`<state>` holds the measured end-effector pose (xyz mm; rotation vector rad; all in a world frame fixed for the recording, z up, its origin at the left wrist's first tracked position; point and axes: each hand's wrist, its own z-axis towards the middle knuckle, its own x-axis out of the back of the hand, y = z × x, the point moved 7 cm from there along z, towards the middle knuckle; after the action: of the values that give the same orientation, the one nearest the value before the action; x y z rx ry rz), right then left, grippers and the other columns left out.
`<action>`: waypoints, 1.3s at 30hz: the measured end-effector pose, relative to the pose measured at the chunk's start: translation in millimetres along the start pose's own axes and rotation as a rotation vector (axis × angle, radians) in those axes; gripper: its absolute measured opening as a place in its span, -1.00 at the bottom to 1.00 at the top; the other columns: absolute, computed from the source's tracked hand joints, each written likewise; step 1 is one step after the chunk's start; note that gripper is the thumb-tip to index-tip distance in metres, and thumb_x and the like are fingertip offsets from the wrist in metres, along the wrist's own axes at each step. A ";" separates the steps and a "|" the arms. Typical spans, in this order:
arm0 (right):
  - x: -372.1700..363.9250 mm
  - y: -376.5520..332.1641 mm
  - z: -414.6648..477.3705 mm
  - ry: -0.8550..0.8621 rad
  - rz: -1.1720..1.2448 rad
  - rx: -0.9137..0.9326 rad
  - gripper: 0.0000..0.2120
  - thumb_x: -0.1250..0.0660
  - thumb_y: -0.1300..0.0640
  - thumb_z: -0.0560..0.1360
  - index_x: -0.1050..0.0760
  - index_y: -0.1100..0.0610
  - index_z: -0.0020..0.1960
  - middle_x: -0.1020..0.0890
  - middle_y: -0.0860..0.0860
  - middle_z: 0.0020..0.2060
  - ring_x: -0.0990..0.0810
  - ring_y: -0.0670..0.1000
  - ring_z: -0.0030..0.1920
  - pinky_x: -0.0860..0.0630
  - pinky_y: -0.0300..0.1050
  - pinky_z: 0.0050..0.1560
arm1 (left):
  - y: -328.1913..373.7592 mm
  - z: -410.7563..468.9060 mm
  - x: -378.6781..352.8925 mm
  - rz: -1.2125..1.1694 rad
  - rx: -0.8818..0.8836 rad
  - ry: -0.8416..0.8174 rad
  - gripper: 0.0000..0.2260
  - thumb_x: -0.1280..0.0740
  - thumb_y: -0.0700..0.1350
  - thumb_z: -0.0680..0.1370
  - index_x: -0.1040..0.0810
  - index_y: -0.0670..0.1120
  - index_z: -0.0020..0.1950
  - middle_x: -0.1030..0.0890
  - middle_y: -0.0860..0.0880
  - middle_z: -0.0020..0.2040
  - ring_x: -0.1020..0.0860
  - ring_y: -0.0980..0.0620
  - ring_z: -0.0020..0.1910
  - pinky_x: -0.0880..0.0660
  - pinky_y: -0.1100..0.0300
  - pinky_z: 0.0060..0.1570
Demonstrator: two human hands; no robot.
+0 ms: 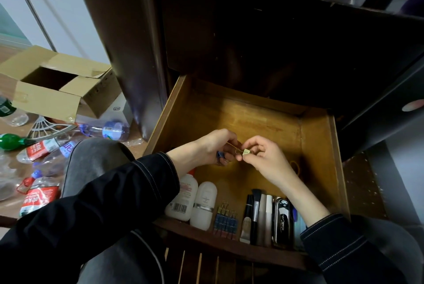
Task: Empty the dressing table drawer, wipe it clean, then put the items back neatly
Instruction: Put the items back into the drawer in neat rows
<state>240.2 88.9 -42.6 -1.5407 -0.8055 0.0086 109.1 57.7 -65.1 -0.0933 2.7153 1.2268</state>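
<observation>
- Messy floor off to the left: an open cardboard box (52, 86) and a bunch of plastic bottles (110, 131) lying around.
- Dark dressing table, with the wooden drawer (321, 146) pulled right out.
- Person's sitting at it, both hands over the middle of the drawer.
- Right hand (266, 159) pinches a small pale clip (246, 151) between thumb and forefinger.
- Left hand (206, 148) has its fingers curled, fingertips at the clip's wire handle, and a blue clip (219, 154) tucked under the lower fingers.
- Along the front edge, lined up side by side: two white bottles (183, 196), a row of blue clips (226, 221), a makeup brush (255, 210), some tubes, and a glossy black case (282, 221).
- Back half of the drawer is bare wood.
</observation>
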 end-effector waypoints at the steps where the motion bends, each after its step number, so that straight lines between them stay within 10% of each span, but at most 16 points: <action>1: -0.7 1.2 -0.2 -0.008 0.000 -0.008 -0.85 -0.48 0.20 0.45 -0.58 0.00 -0.06 -0.59 0.06 -0.21 -0.50 -0.02 -0.28 -0.44 -0.04 -0.21 | 0.5 0.6 0.0 -0.005 -0.009 0.001 -0.83 -0.11 -0.21 0.59 -0.44 -0.21 0.07 -0.54 -0.16 -0.30 -0.27 0.05 -0.46 -0.18 0.22 -0.44; 11: 1.8 15.7 3.4 -0.034 -0.181 -0.068 -0.91 -0.46 0.19 0.48 -0.60 0.02 -0.13 -0.69 0.06 -0.27 -0.55 -0.16 -0.45 -0.51 -0.12 -0.28 | -0.5 9.8 21.1 -0.137 -0.046 0.176 -0.83 -0.17 -0.21 0.59 -0.50 -0.22 0.10 -0.53 -0.15 -0.26 -0.31 0.05 -0.49 -0.23 0.27 -0.51; 17: -19.1 24.6 -4.1 -0.264 -0.433 -0.084 -0.94 -0.50 0.09 0.42 -0.64 -0.03 -0.20 -0.68 -0.08 -0.24 -0.65 -0.02 -0.20 -0.58 -0.02 -0.16 | -2.1 11.1 19.2 -0.154 -0.028 0.149 -0.83 -0.17 -0.20 0.60 -0.52 -0.21 0.07 -0.53 -0.14 -0.24 -0.31 0.06 -0.46 -0.23 0.25 -0.48; 25: -45.5 37.2 -21.2 -0.620 -0.555 -0.131 -0.94 -0.47 0.14 0.45 -0.72 0.08 -0.16 -0.65 -0.17 -0.34 -0.55 -0.22 -0.34 -0.46 -0.27 -0.33 | -1.8 10.4 18.3 -0.148 -0.027 0.140 -0.83 -0.17 -0.20 0.61 -0.52 -0.21 0.09 -0.52 -0.14 -0.21 -0.32 0.06 -0.45 -0.24 0.25 -0.47; 30: -53.7 34.6 -25.4 -0.685 -0.537 -0.114 -0.92 -0.46 0.17 0.45 -0.73 0.14 -0.11 -0.73 -0.01 -0.18 -0.61 -0.13 -0.20 -0.60 -0.02 -0.09 | -2.7 10.5 17.9 -0.148 -0.022 0.137 -0.84 -0.17 -0.20 0.61 -0.53 -0.20 0.05 -0.52 -0.13 -0.21 -0.33 0.07 -0.46 -0.24 0.26 -0.48; 39: -60.2 38.4 -28.9 -0.724 -0.544 -0.131 -0.88 -0.47 0.18 0.45 -0.71 0.21 -0.06 -0.72 0.12 -0.17 -0.54 -0.13 -0.27 -0.45 -0.20 -0.24 | -2.7 10.3 18.1 -0.155 -0.015 0.138 -0.84 -0.16 -0.20 0.61 -0.52 -0.20 0.03 -0.52 -0.13 -0.23 -0.32 0.06 -0.46 -0.24 0.25 -0.48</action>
<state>226.6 37.9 -98.6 -1.3927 -1.8125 0.1210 92.9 63.8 -76.9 -0.3974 2.7522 1.2391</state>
